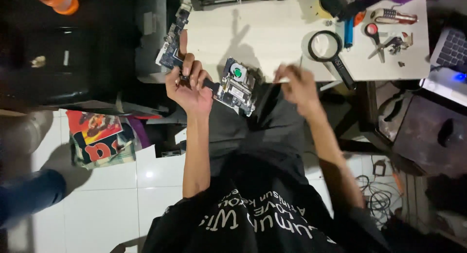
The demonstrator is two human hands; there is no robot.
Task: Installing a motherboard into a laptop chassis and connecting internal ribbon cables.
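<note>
Green-and-blue laptop circuit board [233,85] is being gripped by the left hand [189,85] at the white tabletop [272,34] edge, while the blurred right hand [296,82] is pinching a thin tool, probably needing steady aiming for unscrewing

The middle of the pale surface [262,34] lies bare between the circuit board [214,73] at its near edge and the magnifying glass [327,47], so a hand could pass there. Further right, scissors [375,39], a blue tube [349,31] and small tools crowd the top, with a laptop [450,58] just beyond the edge.
</note>
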